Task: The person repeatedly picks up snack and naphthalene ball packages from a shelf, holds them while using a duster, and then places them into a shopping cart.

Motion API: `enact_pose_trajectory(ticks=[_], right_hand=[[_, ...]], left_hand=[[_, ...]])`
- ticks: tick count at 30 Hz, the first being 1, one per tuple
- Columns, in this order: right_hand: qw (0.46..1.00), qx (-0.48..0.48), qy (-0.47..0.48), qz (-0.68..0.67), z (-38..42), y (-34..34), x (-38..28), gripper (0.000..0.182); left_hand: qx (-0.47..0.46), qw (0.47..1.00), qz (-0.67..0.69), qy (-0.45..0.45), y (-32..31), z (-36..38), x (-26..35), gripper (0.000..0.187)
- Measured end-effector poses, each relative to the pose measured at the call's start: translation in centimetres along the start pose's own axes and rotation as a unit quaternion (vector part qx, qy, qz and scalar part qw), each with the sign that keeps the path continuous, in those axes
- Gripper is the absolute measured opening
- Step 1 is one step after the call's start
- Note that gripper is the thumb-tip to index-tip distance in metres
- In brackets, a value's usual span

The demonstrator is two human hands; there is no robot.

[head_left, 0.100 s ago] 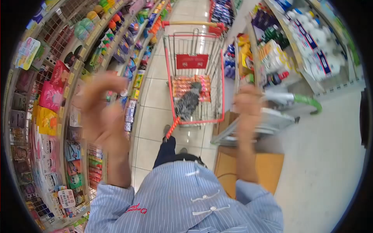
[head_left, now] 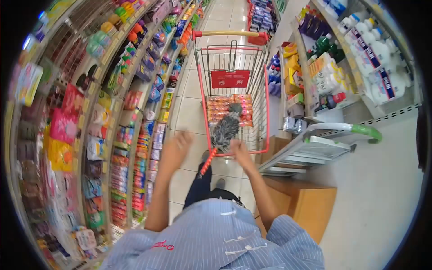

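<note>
My left hand [head_left: 176,150] hangs in the air over the aisle floor, fingers spread and empty, just left of the red shopping cart [head_left: 265,112]. At the cart's near rim is my right hand [head_left: 240,154], blurred, with nothing visible in it. It lies next to a grey feather duster [head_left: 225,128] whose red striped handle [head_left: 205,164] pokes out of the cart. Orange packets [head_left: 220,108] lie in the basket. I wear a blue striped shirt [head_left: 216,238].
Stocked shelves [head_left: 112,135] line the left of the narrow tiled aisle. On the right stand a metal step ladder with a green handle [head_left: 315,146], a brown box [head_left: 310,202], and shelves of bottles [head_left: 360,58]. The cart blocks the aisle ahead.
My left hand dropped from the left shelves toward the cart. My right hand let go of the step ladder and moved left to the cart's near rim.
</note>
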State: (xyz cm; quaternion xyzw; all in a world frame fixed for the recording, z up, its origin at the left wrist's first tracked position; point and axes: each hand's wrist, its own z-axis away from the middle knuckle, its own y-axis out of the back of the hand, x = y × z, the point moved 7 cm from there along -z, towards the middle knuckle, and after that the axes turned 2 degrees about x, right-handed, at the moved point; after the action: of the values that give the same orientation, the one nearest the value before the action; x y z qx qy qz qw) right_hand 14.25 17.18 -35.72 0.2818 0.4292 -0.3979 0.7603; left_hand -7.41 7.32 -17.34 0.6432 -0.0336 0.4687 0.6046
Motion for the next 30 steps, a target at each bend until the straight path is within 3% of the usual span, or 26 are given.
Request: enact_pose_trajectory(ticks=[1,2,3,4,6,7,8,10,12,13,14,15,16,17,19,20,22,25,30], right_hand=[[0.991,-0.039,-0.113,0.056,-2.0,-1.9,5.7,0.057],[0.986,-0.031,-0.162,0.019,-2.4,-3.0,7.4,0.062],[0.977,-0.027,-0.211,-0.019,-3.5,-4.5,8.5,0.067],[0.96,-0.05,-0.245,-0.122,-4.4,-5.8,9.0,0.071],[0.893,-0.087,-0.31,-0.315,-4.6,-7.2,8.6,0.079],[0.87,-0.038,-0.339,-0.355,-4.9,-6.2,8.2,0.072],[0.86,-0.055,-0.35,-0.366,-5.3,-5.1,8.6,0.065],[0.84,-0.089,-0.368,-0.388,-5.6,-1.2,9.5,0.052],[0.875,-0.007,-0.398,-0.275,-4.7,3.1,6.5,0.045],[0.892,0.026,-0.39,-0.225,-3.7,4.9,4.3,0.044],[0.906,0.059,-0.381,-0.174,-2.4,6.5,3.2,0.043],[0.929,0.098,-0.333,-0.123,-1.3,8.3,3.1,0.043],[0.947,0.134,-0.284,-0.069,0.6,9.9,2.9,0.042],[0.952,0.196,-0.234,-0.036,3.1,11.2,4.8,0.038],[0.937,0.306,-0.165,0.032,9.4,13.3,10.9,0.034],[0.918,0.348,-0.18,0.058,12.2,13.6,12.9,0.033],[0.879,0.403,-0.24,0.081,16.1,13.0,16.1,0.031],[0.842,0.443,-0.298,0.075,19.3,10.2,18.7,0.028],[0.829,0.452,-0.321,0.073,21.3,8.5,21.0,0.023]], left_hand=[[-0.097,0.992,-0.076,0.001,-9.1,-1.2,-9.4,0.044],[-0.3,0.95,-0.084,-0.039,-15.4,-0.5,-12.4,0.047],[-0.405,0.911,0.004,0.075,-17.3,0.6,-12.3,0.046],[-0.392,0.918,0.029,0.04,-20.1,1.4,-13.1,0.04],[-0.386,0.92,0.047,-0.04,-20.2,0.9,-7.2,0.032],[-0.399,0.912,0.033,-0.085,-21.3,1.2,-5.3,0.033],[-0.409,0.903,0.017,-0.13,-21.7,0.8,-3.8,0.033],[-0.564,0.804,0.1,-0.159,-22.7,-0.9,-1.6,0.033],[-0.717,0.648,0.214,-0.142,-25.6,-3.9,-1.7,0.033],[-0.694,0.69,0.192,-0.081,-27.4,-8.1,-3.1,0.033],[-0.595,0.762,0.122,-0.225,-29.9,-13.0,-4.2,0.033],[-0.515,0.831,0.051,-0.204,-30.9,-18.1,-5.1,0.03],[-0.466,0.865,-0.087,-0.167,-31.9,-22.4,-5.9,0.026],[-0.375,0.91,-0.134,-0.113,-35.5,-26.1,-9.4,0.024],[-0.259,0.942,-0.206,-0.055,-39.1,-31.6,-11.6,0.027],[-0.187,0.953,-0.236,-0.041,-41.4,-33.0,-13.3,0.029],[-0.1,0.923,-0.367,-0.051,-45.7,-33.9,-15.0,0.036],[-0.065,0.919,-0.371,-0.118,-48.4,-34.7,-16.9,0.03],[-0.04,0.922,-0.337,-0.183,-46.9,-34.0,-16.8,0.03]])
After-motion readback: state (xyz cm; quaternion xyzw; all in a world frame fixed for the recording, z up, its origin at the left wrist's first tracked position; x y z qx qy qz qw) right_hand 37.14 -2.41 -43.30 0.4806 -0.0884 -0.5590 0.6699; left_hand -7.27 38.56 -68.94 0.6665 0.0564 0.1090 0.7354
